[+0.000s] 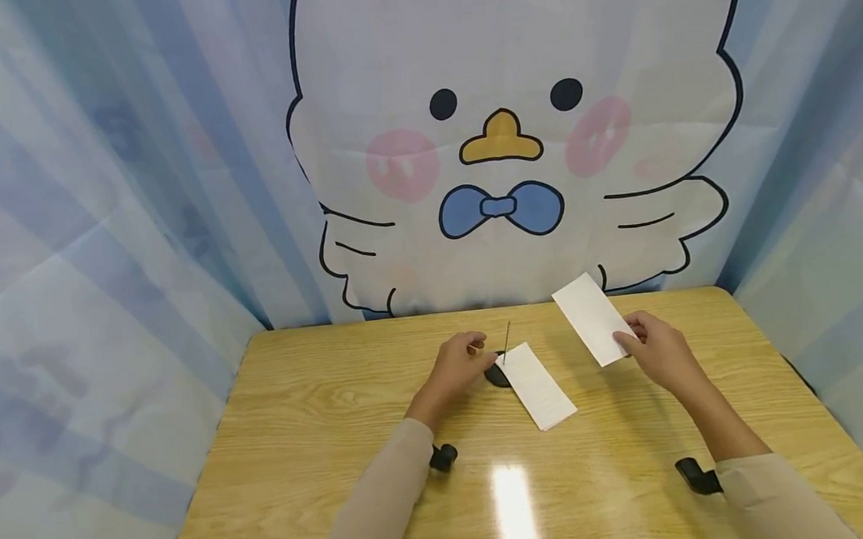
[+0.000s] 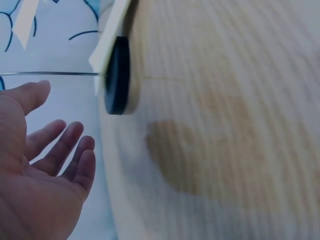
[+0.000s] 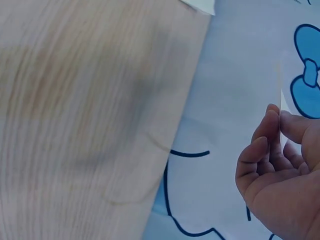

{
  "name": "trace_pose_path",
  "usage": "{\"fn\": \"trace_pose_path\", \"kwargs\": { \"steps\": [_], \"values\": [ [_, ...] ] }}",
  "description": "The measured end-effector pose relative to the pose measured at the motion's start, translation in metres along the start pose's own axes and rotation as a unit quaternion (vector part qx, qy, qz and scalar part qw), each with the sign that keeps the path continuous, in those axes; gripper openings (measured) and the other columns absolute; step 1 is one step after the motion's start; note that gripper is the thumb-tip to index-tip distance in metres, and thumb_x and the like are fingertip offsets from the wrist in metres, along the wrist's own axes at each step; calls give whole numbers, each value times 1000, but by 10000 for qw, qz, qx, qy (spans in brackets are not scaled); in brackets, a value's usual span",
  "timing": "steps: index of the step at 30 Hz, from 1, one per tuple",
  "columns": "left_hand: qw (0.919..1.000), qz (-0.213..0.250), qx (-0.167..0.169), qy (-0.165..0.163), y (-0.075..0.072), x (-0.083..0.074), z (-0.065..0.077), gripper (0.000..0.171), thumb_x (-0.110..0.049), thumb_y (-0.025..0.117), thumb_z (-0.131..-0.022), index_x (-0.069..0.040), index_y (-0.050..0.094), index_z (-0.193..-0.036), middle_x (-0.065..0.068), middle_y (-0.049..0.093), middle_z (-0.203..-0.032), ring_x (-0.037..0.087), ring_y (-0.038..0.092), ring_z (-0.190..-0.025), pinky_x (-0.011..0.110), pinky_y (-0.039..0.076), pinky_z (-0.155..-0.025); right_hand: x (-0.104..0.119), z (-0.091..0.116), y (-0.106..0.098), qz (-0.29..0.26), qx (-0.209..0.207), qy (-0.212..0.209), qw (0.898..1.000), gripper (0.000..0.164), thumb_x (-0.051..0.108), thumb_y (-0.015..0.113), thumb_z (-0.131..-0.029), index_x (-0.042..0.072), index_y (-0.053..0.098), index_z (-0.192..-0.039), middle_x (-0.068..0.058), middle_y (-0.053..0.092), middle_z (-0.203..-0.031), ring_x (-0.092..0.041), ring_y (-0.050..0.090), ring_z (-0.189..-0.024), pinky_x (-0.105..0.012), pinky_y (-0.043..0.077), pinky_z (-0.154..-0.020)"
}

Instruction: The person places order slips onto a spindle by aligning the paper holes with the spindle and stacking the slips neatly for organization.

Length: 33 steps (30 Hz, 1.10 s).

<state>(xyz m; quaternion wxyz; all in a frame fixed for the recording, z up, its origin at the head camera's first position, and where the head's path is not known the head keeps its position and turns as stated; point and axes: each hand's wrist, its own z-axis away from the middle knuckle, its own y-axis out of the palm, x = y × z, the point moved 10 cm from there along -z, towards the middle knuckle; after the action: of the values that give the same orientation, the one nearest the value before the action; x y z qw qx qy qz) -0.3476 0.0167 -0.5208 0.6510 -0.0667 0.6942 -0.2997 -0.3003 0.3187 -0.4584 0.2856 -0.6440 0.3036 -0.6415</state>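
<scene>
A bill spike stands near the middle of the table, with a round black base (image 1: pixel 494 377) and a thin upright metal rod (image 1: pixel 507 339). White paper slips (image 1: pixel 539 387) sit on the base with the rod through one end, and slant toward the near right. My left hand (image 1: pixel 459 364) hovers just left of the rod, fingers relaxed and loosely bent; in the left wrist view nothing lies in its palm. To the right, my right hand (image 1: pixel 660 352) pinches a white paper slip (image 1: pixel 588 315) by its lower right corner between thumb and fingers, raised over the table.
The wooden table (image 1: pixel 323 444) runs back to a curtain (image 1: pixel 507 272) printed with a cartoon bird. More curtain hangs along both sides. A black wrist camera mount (image 1: pixel 443 458) sits by the left forearm, another mount (image 1: pixel 697 477) by the right.
</scene>
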Motion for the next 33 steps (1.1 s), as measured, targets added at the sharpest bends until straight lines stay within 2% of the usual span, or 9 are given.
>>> {"fn": "trace_pose_path", "kwargs": {
  "steps": [7,12,18,22,24,27,30,33],
  "values": [
    [9974,-332,-406,493,-21,-29,-3,39,-28,66,-103,-7,65,-137,10,67,-129,29,63,-120,43,55,-99,16,3,-9,-152,-235,-111,9995,45,27,58,-107,-7,54,-136,-29,68,-123,-40,68,-107,-35,56,-77],
    [9953,-222,-620,711,-34,-48,-6,34,-27,64,-104,-8,67,-133,10,69,-127,28,64,-116,43,55,-99,25,5,-11,-259,-251,-270,9990,47,31,58,-107,-6,55,-137,-28,68,-124,-40,67,-110,-34,56,-79],
    [9905,-145,-867,1061,-47,-74,-10,30,-23,64,-104,-6,69,-128,11,71,-123,26,66,-112,42,55,-100,37,6,-13,-432,-297,-417,9978,46,31,58,-107,-5,56,-136,-26,69,-121,-38,68,-108,-17,52,-73],
    [9893,-154,-866,1166,-50,-91,-11,31,-23,64,-104,-6,69,-129,10,70,-123,25,66,-112,40,55,-100,47,7,-16,-509,-366,-577,9964,45,29,59,-107,-4,57,-137,-25,70,-120,-36,69,-107,-12,50,-72],
    [9887,-120,-870,1213,-51,-99,-12,31,-22,64,-104,-6,68,-130,9,70,-122,24,66,-112,38,56,-100,52,7,-17,-520,-381,-677,9956,43,29,59,-107,-4,58,-135,-24,71,-118,-32,70,-103,-13,50,-72],
    [9881,-37,-842,1284,-52,-109,-13,31,-22,64,-104,-7,68,-131,9,70,-122,23,67,-111,36,56,-98,58,5,-17,-567,-387,-830,9942,39,25,60,-106,-4,60,-131,-23,72,-116,-13,69,-94,-13,52,-71],
    [9875,41,-815,1350,-52,-114,-12,31,-23,63,-104,-7,68,-131,9,71,-121,22,67,-109,34,57,-95,64,5,-15,-618,-365,-923,9931,34,22,61,-106,-5,60,-128,-22,73,-112,-2,65,-87,-14,53,-70],
    [9869,137,-807,1391,-52,-118,-12,31,-22,63,-105,-6,68,-130,9,71,-119,22,67,-108,32,57,-95,69,5,-12,-701,-329,-927,9927,34,21,62,-105,-5,61,-127,-22,72,-110,-5,65,-86,-16,53,-69]
  ]
}}
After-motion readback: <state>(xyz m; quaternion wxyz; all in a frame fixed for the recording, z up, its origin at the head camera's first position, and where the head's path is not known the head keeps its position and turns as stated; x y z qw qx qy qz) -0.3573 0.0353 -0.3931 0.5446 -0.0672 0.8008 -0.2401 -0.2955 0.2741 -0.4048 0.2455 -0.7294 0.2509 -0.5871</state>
